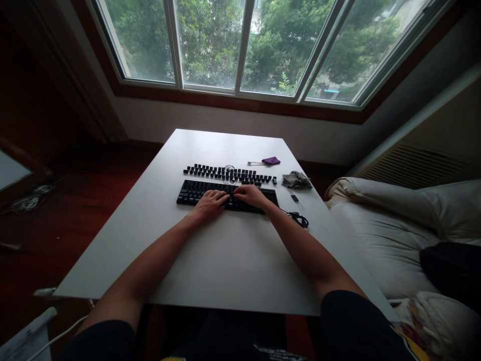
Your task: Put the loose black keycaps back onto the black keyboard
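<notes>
A black keyboard (190, 193) lies on the white table, with keys on its left part. My left hand (211, 201) rests over its middle, palm down and fingers stretched out onto the keys. Just to the right, my right hand (251, 194) is closed in a pinch at the keyboard's surface; whatever its fingertips hold is too small and dark to name. Behind the keyboard, loose black keycaps (210, 173) stand in staggered rows. Part of the keyboard's right side is hidden under my right hand and wrist.
On the white table (225, 265), a purple cloth pouch (271, 161) lies beside thin sticks. A crumpled grey bag (296, 180), a small black-handled wire tool (295, 198) and a coiled cable (298, 219) sit at right. A pale sofa (368, 240) adjoins the table's right edge.
</notes>
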The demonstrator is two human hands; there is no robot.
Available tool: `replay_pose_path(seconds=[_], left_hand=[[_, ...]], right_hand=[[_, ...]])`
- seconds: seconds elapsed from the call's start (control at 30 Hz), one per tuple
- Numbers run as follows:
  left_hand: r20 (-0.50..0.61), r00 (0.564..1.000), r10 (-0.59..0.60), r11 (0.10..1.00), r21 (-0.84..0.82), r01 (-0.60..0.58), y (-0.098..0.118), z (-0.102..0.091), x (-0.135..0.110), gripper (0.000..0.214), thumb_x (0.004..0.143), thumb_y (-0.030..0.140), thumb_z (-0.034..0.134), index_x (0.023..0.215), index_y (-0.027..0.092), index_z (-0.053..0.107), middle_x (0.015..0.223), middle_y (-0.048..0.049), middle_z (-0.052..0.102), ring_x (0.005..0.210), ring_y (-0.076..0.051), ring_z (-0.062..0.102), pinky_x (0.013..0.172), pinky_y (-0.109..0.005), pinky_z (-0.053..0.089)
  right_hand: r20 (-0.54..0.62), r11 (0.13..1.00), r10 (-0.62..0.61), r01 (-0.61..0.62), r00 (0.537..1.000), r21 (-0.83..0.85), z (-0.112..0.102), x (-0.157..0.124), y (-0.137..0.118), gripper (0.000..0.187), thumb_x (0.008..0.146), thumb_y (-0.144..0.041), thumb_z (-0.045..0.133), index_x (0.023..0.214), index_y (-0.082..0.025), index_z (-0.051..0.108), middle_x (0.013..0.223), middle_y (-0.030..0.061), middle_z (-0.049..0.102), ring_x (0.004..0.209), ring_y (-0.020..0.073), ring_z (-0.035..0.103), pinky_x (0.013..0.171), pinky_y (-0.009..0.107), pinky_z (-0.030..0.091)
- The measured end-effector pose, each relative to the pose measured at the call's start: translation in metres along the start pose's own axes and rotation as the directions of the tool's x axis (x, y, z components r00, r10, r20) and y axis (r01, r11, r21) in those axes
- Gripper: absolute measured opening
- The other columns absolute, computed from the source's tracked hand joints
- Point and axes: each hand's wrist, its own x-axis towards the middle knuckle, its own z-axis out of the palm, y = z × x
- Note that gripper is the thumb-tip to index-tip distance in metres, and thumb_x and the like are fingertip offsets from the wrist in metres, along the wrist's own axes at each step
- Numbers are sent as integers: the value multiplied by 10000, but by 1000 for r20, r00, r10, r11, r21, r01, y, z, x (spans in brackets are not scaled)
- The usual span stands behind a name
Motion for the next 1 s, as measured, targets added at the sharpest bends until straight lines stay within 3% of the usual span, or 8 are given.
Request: replay_pose_path(seconds=[0.23, 0.6, 0.87, 1.0], left_hand=[[-5, 1000, -3, 1000, 7, 3, -1, 0, -1, 486, 985, 308, 496, 1468, 256, 514, 1437, -102, 554, 1306, -289, 491, 1104, -475, 375], [-6, 1000, -3, 1000, -4, 3, -2, 2, -1, 472, 999, 314, 470, 1465, 250, 518, 1439, -102, 554, 1313, -287, 486, 1103, -471, 374], [-13, 1000, -8, 1000, -2, 8, -1, 0, -1, 479, 982, 300, 501, 1459, 259, 523, 1428, -99, 559, 1299, -287, 496, 1097, -472, 383], [-10, 1000, -7, 1000, 4, 7, -1, 0, 0, 468, 988, 307, 490, 1450, 248, 530, 1436, -101, 555, 1302, -288, 494, 1102, -472, 379]], right_hand=[[-60, 997, -52, 48, 997, -60, 12, -2, 2, 121, 865, -245, 704, 945, -201, 783, 866, 24, 751, 770, 154, 662, 704, 237, 451], [-3, 905, -145, 131, 989, -405, 17, -7, -14, 132, 936, -251, 635, 1027, -185, 706, 1009, 89, 695, 908, 203, 626, 770, 277, 409], [-48, 974, -109, 98, 993, -203, 16, -5, -7, 114, 872, -238, 692, 971, -188, 722, 864, 34, 674, 788, 163, 586, 725, 260, 406], [-130, 993, -94, 84, 987, -83, 14, -7, -6, 123, 880, -271, 657, 957, -198, 720, 828, 17, 674, 739, 151, 569, 701, 261, 393]])
